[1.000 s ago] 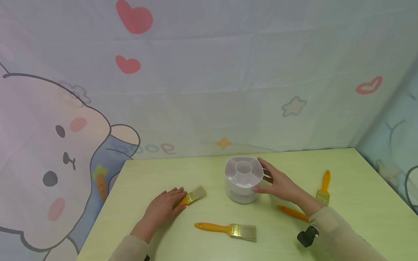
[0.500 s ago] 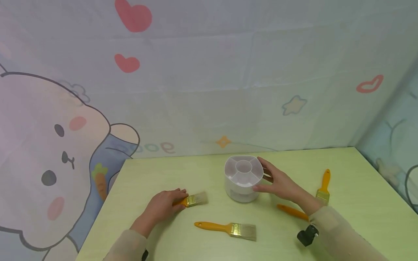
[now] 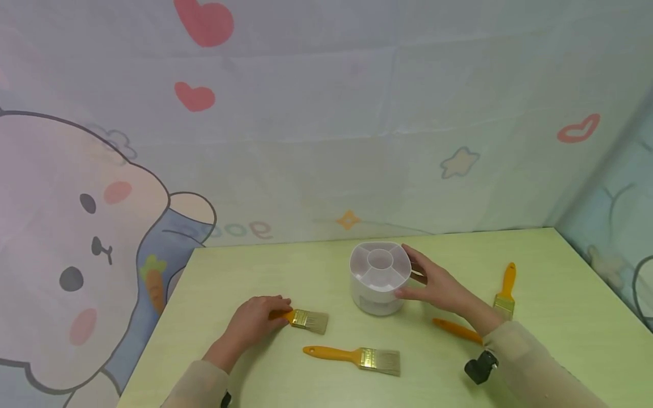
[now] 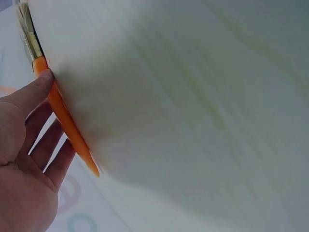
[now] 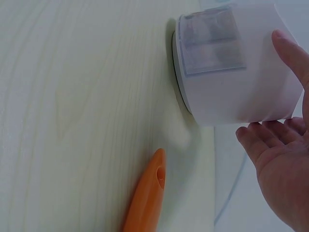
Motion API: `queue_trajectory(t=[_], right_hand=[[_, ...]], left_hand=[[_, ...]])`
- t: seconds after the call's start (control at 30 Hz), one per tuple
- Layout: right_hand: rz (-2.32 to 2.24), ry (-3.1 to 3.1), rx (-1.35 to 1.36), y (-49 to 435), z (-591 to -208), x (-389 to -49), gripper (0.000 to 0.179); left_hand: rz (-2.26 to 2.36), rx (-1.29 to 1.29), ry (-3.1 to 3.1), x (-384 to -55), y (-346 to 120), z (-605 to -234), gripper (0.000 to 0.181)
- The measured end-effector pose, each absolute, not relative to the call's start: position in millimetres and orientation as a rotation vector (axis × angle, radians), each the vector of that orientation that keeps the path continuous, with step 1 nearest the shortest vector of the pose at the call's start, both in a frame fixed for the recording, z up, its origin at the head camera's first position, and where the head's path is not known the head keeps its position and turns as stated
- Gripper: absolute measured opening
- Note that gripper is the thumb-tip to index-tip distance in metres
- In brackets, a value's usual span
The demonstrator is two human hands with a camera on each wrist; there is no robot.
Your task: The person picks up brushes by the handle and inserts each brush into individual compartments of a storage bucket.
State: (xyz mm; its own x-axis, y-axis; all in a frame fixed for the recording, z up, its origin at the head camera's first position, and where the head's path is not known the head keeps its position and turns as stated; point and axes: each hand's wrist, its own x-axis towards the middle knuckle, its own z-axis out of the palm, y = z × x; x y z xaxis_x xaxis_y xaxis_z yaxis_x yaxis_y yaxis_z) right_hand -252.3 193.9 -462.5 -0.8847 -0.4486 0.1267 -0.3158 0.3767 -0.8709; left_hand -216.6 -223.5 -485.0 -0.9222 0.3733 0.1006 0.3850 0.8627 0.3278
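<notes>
One orange-handled paintbrush (image 3: 309,321) is sitting in your left hand (image 3: 253,322), thumb and fingers pinching its handle, bristles pointing to your right; whether it is touching the bench (image 3: 265,269) or hanging just above, the views are not telling. Your right hand (image 3: 440,289) is holding the white compartmented organizer (image 3: 372,294), thumb and fingers curling round its right side while it is standing upright on the bench. A second paintbrush (image 3: 360,356) is lying nearer to you, a third paintbrush (image 3: 507,293) is resting at the far right, and a fourth paintbrush (image 3: 455,328) is disappearing behind your right forearm (image 3: 520,351). You are, it seems, working on the step of picking up the left-hand brush while steadying the organizer. The next move is probably calling for a firm pinch and a clean lift, with your right hand stopping the organizer from sliding
</notes>
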Motion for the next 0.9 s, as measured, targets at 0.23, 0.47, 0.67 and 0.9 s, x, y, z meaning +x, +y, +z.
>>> queue_trajectory(t=[0.23,0.47,0.67,0.9], right_hand=[[-1.525,2.508,-0.691,193.7,-462.3,-252.3,0.104],[-1.522,2.509,-0.694,193.9,-462.7,-252.0,0.103],[-1.528,2.502,-0.703,193.1,-460.5,-250.9,0.103],[-1.533,2.500,-0.706,192.7,-459.6,-250.4,0.102]], left_hand=[[-0.542,-0.606,-2.993,-216.8,-219.8,-481.4,0.021],[-0.487,-0.661,-2.946,-215.0,-219.2,-481.9,0.020],[-0.406,-0.704,-2.898,-215.4,-219.7,-485.8,0.019],[-0.412,-0.684,-2.912,-216.9,-218.1,-485.6,0.019]])
